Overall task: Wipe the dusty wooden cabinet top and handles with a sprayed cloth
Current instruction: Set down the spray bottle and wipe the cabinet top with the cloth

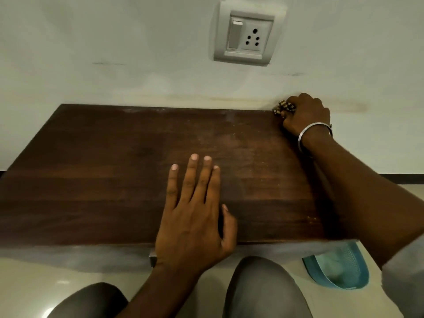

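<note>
Holding cloth at far right corner of cabinet top.
R hand fingers curled round it, prob. bunched up; L hand flat, fingers straight, slightly apart.

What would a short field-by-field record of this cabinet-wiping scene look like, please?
surface: wooden cabinet top, pale dusty marks near its far edge
left hand: flat on the top, fingers straight
right hand: grips the cloth at the far right corner
handle: metal end showing under the front edge
wall: switch and socket plate
floor: blue slipper at right
</note>
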